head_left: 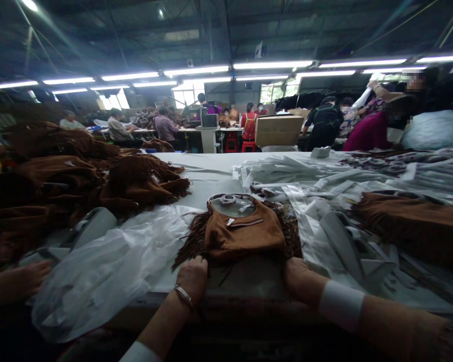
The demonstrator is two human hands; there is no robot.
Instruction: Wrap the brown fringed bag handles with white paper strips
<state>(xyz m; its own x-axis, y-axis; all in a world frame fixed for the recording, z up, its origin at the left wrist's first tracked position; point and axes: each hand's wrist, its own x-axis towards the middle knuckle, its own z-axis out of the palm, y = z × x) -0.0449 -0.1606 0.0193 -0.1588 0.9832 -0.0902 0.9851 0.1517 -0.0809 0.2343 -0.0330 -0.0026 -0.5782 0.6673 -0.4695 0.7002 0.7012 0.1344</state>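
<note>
Both hands rest at the near edge of the tabletop (211, 173), knuckles up, fingers curled under the lower hem of a brown suede fringed bag (243, 231). The left hand (192, 276), with a metal bangle at the wrist, grips the bag's lower left corner; the right hand (300, 276), with a pale cuff on the forearm, grips the lower right corner. Each is closed on the bag's edge, though the fingertips are hidden beneath it. The bag lies flat just in front of the person, between the two hands, its opening turned away and showing a clear insert with small fittings inside.

The tabletop is covered in white. A crumpled clear plastic bag (98, 271) sits just left of the left hand, and another person's hand (26, 279) lies at the far left edge. Behind it rises a pile of brown fringed bags (79, 181). To the right lie white folded packing sleeves (335, 226) and another brown fringed piece (415, 226). The only bare stretch of cloth runs beyond the bag toward the far edge. Other workers and a cardboard box (278, 130) stand under strip lights
</note>
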